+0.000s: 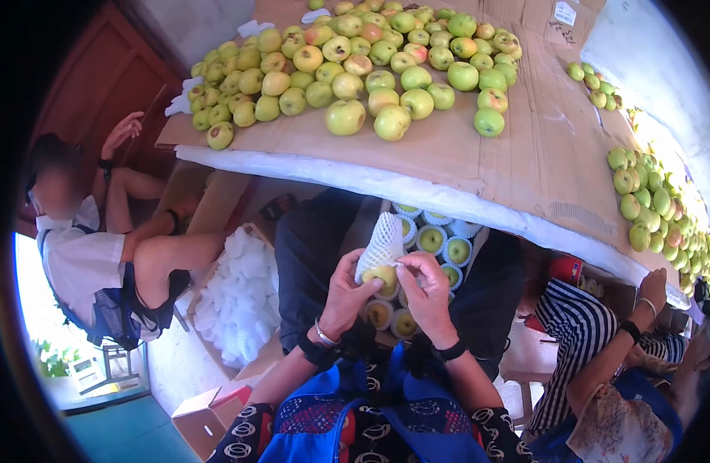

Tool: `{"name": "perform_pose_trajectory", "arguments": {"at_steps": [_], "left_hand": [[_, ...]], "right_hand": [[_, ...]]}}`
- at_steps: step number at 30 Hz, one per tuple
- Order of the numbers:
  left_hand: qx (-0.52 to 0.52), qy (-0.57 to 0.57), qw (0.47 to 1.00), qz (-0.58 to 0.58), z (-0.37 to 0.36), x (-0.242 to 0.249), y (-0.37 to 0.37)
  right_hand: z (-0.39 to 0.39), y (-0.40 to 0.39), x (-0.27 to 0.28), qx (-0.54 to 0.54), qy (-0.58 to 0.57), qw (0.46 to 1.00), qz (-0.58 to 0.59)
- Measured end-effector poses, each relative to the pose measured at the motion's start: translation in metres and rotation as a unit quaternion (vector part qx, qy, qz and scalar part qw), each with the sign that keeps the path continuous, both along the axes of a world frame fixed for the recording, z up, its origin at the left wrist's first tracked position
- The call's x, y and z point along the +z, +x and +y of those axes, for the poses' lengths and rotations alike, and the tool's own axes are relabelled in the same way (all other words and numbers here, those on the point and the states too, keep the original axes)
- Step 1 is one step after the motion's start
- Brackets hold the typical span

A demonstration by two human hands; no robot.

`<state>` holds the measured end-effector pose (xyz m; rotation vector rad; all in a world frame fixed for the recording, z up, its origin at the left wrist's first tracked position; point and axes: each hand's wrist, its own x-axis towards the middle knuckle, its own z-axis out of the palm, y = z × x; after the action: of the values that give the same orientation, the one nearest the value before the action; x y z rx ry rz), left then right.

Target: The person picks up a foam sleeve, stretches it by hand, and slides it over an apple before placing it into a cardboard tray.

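A yellow-green apple (379, 278) sits partly inside a white foam net sleeve (384, 241), its lower part bare. My left hand (345, 299) is closed round the apple's left side, with the thumb across its lower front. On the other side my right hand (430, 293) pinches the sleeve's edge between thumb and finger. Below both hands, between my knees, stands a box of apples in white foam nets (431, 239), standing in rows. My hands and the held apple cover part of that box.
Loose apples (345, 117) are heaped on the cardboard-covered table (293, 143) ahead, with more apples (656, 201) along its right side. A pile of white foam nets (237, 297) lies in a box at my left. One person sits left, another right.
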<state>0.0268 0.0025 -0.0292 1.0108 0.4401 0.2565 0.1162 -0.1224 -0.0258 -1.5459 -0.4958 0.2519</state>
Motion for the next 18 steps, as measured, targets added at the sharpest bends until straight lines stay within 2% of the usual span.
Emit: {"name": "perform_pose_trajectory", "arguments": {"at_steps": [3,5,9,14,17,18], "left_hand": [[0.036,-0.016,0.999,0.003,-0.002,0.000,0.002],[0.059,-0.025,0.998,0.003,-0.002,-0.004,0.001],[0.089,-0.023,0.995,-0.032,0.002,-0.015,0.003],[0.133,-0.077,0.985,-0.079,-0.001,-0.007,0.008],[0.143,-0.066,0.986,-0.059,-0.001,-0.006,0.008],[0.143,-0.010,0.989,-0.048,0.000,-0.009,0.008]], "right_hand": [[0.003,-0.004,0.004,0.010,0.020,1.000,-0.016],[0.002,-0.006,0.013,0.032,-0.022,0.994,-0.102],[0.007,-0.017,0.012,0.036,-0.024,0.989,-0.139],[0.007,-0.027,0.010,0.048,-0.039,0.990,-0.123],[0.006,-0.026,0.009,0.068,-0.053,0.990,-0.112],[0.005,-0.025,0.010,0.086,-0.061,0.989,-0.102]]}}
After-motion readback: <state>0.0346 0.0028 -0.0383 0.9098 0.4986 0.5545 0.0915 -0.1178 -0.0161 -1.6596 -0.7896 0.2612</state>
